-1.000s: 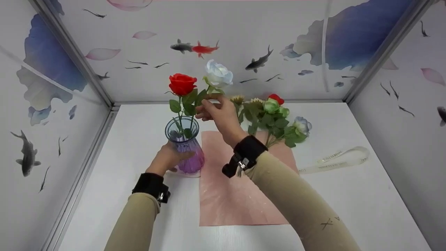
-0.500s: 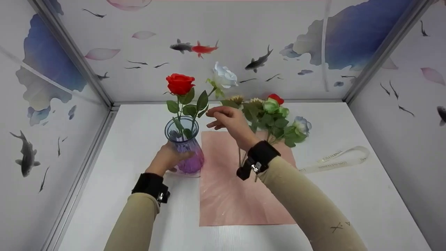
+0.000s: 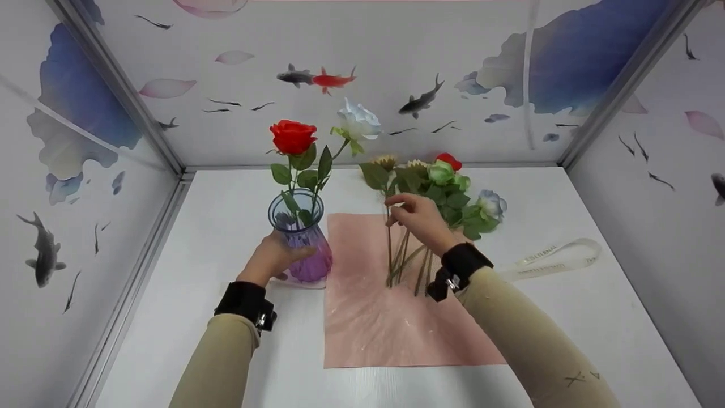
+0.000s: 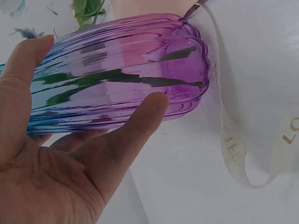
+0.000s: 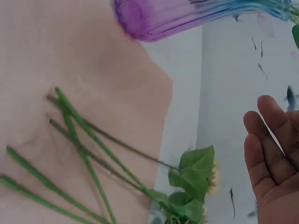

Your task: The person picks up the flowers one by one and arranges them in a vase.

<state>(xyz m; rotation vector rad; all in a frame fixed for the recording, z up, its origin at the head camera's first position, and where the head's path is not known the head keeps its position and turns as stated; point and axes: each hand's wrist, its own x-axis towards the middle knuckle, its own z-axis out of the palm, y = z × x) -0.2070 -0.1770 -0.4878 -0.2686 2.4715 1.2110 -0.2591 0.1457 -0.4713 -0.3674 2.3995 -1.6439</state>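
Head view: the right grip has moved from the white rose toward the loose stems, fingers relaxed, holding nothing. The white rose stands tilted in the vase, clamped by the left grip on the counter. Insertion appears complete, freeing the right grip.

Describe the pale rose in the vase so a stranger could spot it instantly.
On the white table, find the see-through blue-and-purple vase that the left hand grips. Two roses rise from its mouth; the pale rose leans right. Whitish petals set it apart from the red rose beside it, and standing in the vase, from the bluish flower lying farther right.
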